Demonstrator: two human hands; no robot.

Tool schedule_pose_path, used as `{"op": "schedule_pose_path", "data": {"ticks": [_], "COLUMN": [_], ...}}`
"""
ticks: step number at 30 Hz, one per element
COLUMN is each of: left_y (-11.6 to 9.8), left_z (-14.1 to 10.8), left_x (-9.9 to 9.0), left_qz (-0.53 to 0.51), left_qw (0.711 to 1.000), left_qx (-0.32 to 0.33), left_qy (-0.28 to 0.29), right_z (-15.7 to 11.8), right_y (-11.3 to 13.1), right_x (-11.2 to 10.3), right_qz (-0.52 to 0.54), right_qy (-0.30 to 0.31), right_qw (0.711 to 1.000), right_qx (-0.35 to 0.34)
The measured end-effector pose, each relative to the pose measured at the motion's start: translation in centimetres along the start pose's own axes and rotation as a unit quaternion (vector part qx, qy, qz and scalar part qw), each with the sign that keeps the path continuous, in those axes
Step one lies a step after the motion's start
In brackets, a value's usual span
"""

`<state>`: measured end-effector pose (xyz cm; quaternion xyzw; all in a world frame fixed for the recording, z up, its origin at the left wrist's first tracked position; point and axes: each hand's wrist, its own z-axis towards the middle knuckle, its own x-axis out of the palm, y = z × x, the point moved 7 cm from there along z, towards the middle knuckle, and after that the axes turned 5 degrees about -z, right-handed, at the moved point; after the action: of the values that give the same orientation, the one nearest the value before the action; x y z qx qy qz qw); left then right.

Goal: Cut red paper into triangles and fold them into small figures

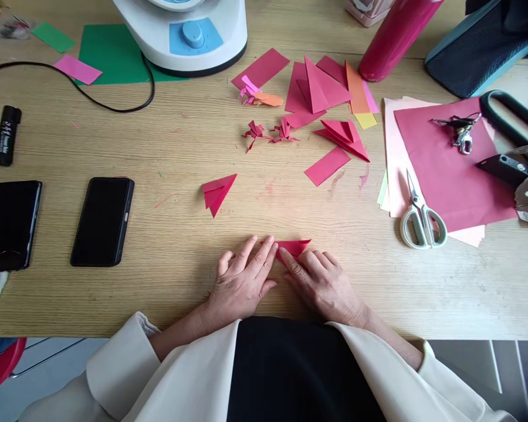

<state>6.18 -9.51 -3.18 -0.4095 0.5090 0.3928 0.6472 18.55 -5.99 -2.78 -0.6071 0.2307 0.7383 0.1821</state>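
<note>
A small folded red paper (294, 247) lies on the table close in front of me. My left hand (243, 281) rests flat, fingers stretched out, with its fingertips on the paper's left end. From the other side, my right hand (323, 281) has its index finger pressed on the paper and its other fingers curled by the right part. The right thumb is mostly hidden, and both hands cover part of the paper. Farther off to the left sits a folded red paper triangle (219, 192), touched by neither hand.
Small red origami figures (283, 130) and folded red pieces (345, 138) lie beyond my hands. At right are scissors (420, 218) on a stack of paper (451, 176). Two phones (102, 221) lie left. A white appliance (198, 38) and a red bottle (396, 38) stand behind.
</note>
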Motion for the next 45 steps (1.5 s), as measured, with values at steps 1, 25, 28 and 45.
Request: {"op": "schedule_pose_path", "data": {"ticks": [1, 25, 28, 45], "left_y": [0.0, -0.2, -0.1, 1.3], "left_z": [0.0, -0.1, 0.2, 6.3], "left_x": [0.0, -0.2, -0.5, -0.2], "left_qz": [0.001, -0.005, -0.019, -0.379], "left_qw": [1.000, 1.000, 1.000, 0.915], "left_qx": [0.001, -0.022, -0.014, -0.128], "left_qy": [0.002, 0.013, 0.007, 0.051], "right_z": [0.0, -2.3, -2.7, -2.4], "right_y": [0.0, -1.7, -2.0, -5.9], "right_x": [0.2, -0.1, -0.2, -0.7], "right_qz": [-0.003, -0.035, -0.028, 0.344], "right_qy": [0.005, 0.023, 0.020, -0.075], "right_qw": [1.000, 0.999, 0.999, 0.901], "right_qx": [0.005, 0.031, 0.037, 0.254]}}
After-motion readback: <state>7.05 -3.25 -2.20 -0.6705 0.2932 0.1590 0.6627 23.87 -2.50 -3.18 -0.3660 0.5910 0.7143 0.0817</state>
